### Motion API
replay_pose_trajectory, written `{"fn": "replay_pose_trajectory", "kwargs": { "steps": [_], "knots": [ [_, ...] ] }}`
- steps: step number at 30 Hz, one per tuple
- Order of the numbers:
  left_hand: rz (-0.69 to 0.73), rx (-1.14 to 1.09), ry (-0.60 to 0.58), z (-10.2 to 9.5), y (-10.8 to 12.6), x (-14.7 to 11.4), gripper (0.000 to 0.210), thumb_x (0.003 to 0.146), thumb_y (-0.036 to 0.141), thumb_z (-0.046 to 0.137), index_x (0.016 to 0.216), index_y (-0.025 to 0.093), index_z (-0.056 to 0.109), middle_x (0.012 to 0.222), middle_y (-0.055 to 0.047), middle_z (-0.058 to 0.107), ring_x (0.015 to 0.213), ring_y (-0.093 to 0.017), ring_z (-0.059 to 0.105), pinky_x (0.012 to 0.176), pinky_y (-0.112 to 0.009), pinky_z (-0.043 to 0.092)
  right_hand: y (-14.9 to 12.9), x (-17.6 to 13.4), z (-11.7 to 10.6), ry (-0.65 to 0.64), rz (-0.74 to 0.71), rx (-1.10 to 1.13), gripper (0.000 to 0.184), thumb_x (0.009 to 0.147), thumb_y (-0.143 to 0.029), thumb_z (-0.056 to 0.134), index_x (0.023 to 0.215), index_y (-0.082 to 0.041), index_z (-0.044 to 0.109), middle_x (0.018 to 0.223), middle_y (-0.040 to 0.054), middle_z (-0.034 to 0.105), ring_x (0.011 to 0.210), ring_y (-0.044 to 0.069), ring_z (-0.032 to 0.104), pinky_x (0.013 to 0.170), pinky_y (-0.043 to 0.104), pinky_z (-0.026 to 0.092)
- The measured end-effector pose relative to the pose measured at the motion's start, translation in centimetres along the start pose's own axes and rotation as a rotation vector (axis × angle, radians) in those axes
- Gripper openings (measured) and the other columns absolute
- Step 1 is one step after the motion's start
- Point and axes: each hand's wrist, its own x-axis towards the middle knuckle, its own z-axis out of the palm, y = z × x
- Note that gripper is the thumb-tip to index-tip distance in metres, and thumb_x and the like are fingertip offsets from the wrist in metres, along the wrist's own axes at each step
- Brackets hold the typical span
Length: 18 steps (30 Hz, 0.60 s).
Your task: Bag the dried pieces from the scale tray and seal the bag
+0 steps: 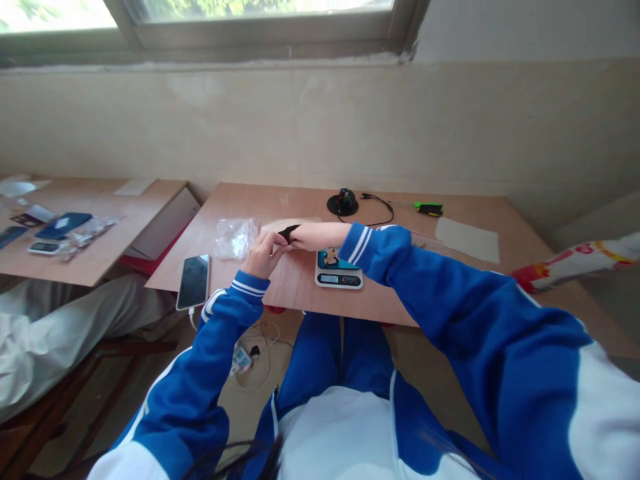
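My two hands meet over the middle of the desk. My left hand (pixel 263 255) is closed, its fingertips pinched at a small black piece (pixel 289 232) whose kind I cannot make out. From the right reaches my right hand (pixel 313 235), its fingers closed at the same black piece and partly hidden. Just below my right wrist lies a white digital scale (pixel 339 281) with a lit display. A blue item with a brown, irregular piece (pixel 331 256) on it rests on the scale, partly covered by my right arm.
A clear plastic bag (pixel 235 239) lies left of my hands; a charging phone (pixel 193 283) sits at the desk's left edge. Behind stand a black round-based device (pixel 344 201) with a cable, a green-black tool (pixel 429 209) and white paper (pixel 468 239). Another person's leg (pixel 85 320) is at left.
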Motion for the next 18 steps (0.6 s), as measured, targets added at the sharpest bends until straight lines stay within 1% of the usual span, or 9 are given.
{"fn": "replay_pose_trajectory", "kwargs": {
  "steps": [2, 3, 4, 7, 9, 11, 14, 16, 18],
  "knots": [
    [-0.032, 0.015, 0.042, 0.2, 0.1, 0.1, 0.024, 0.087, 0.043, 0.058, 0.080, 0.020, 0.057, 0.077, -0.002, 0.063, 0.061, -0.012, 0.053, 0.064, -0.026, 0.048, -0.6, -1.2, -1.5, -0.055, -0.002, 0.008, 0.012, 0.087, -0.015, 0.059, 0.084, -0.018, 0.070, 0.086, 0.0037, 0.073, 0.076, 0.016, 0.065, 0.078, 0.030, 0.050],
    [-0.044, 0.022, 0.064, 0.2, 0.2, 0.2, 0.024, 0.087, 0.042, 0.059, 0.082, 0.019, 0.057, 0.077, -0.001, 0.063, 0.060, -0.011, 0.051, 0.063, -0.026, 0.047, -1.0, -2.0, -2.3, -0.032, 0.001, 0.024, 0.014, 0.088, -0.016, 0.057, 0.089, -0.018, 0.071, 0.090, 0.0046, 0.073, 0.080, 0.017, 0.066, 0.079, 0.030, 0.050],
    [-0.055, 0.026, 0.086, 0.3, 0.2, 0.4, 0.023, 0.087, 0.042, 0.059, 0.083, 0.019, 0.057, 0.078, -0.001, 0.062, 0.059, -0.011, 0.050, 0.063, -0.026, 0.047, -1.4, -2.9, -3.1, 0.035, 0.001, 0.052, 0.016, 0.089, -0.017, 0.056, 0.094, -0.018, 0.070, 0.094, 0.0055, 0.073, 0.085, 0.018, 0.066, 0.081, 0.030, 0.050],
    [-0.087, 0.044, 0.134, 0.4, 0.0, 1.4, 0.022, 0.087, 0.040, 0.060, 0.087, 0.018, 0.057, 0.082, -0.001, 0.062, 0.061, -0.011, 0.050, 0.067, -0.027, 0.048, -2.1, -6.3, -4.7, 0.307, 0.038, 0.167, 0.025, 0.095, -0.026, 0.048, 0.109, -0.017, 0.067, 0.106, 0.0063, 0.071, 0.096, 0.018, 0.065, 0.085, 0.029, 0.050],
    [-0.115, 0.072, 0.144, 0.6, -0.3, 2.5, 0.021, 0.087, 0.039, 0.059, 0.089, 0.018, 0.058, 0.085, -0.003, 0.061, 0.067, -0.013, 0.053, 0.072, -0.029, 0.048, -1.9, -9.0, -4.7, 0.471, 0.149, 0.251, 0.033, 0.097, -0.037, 0.046, 0.113, -0.016, 0.066, 0.105, 0.0062, 0.071, 0.091, 0.017, 0.065, 0.079, 0.028, 0.051],
    [-0.145, 0.087, 0.152, 1.0, -0.9, 3.8, 0.021, 0.088, 0.039, 0.058, 0.091, 0.018, 0.059, 0.091, -0.005, 0.060, 0.075, -0.016, 0.056, 0.075, -0.032, 0.049, -1.1, -11.7, -3.8, 0.592, 0.298, 0.321, 0.040, 0.096, -0.045, 0.046, 0.113, -0.015, 0.066, 0.102, 0.0072, 0.071, 0.083, 0.017, 0.065, 0.070, 0.026, 0.051],
    [-0.157, 0.065, 0.173, 2.1, -2.3, 5.9, 0.020, 0.088, 0.036, 0.058, 0.098, 0.019, 0.059, 0.101, -0.008, 0.057, 0.086, -0.019, 0.058, 0.080, -0.036, 0.049, 0.6, -15.1, -0.8, 0.687, 0.470, 0.379, 0.045, 0.093, -0.051, 0.047, 0.111, -0.015, 0.067, 0.100, 0.0088, 0.072, 0.079, 0.018, 0.065, 0.069, 0.029, 0.052],
    [-0.155, 0.045, 0.191, 2.8, -3.6, 7.4, 0.020, 0.086, 0.032, 0.061, 0.100, 0.019, 0.058, 0.102, -0.009, 0.055, 0.090, -0.021, 0.057, 0.085, -0.039, 0.048, 1.5, -16.5, 1.6, 0.718, 0.525, 0.408, 0.044, 0.092, -0.052, 0.049, 0.110, -0.016, 0.068, 0.101, 0.0091, 0.072, 0.080, 0.019, 0.066, 0.070, 0.031, 0.054],
    [-0.178, 0.026, 0.202, 3.3, -5.1, 8.9, 0.017, 0.082, 0.029, 0.065, 0.096, 0.019, 0.059, 0.099, -0.008, 0.054, 0.090, -0.021, 0.056, 0.087, -0.039, 0.047, 2.1, -17.3, 3.9, 0.738, 0.541, 0.431, 0.037, 0.092, -0.046, 0.051, 0.111, -0.019, 0.068, 0.106, 0.0085, 0.072, 0.089, 0.021, 0.067, 0.078, 0.035, 0.055]
  ]
}}
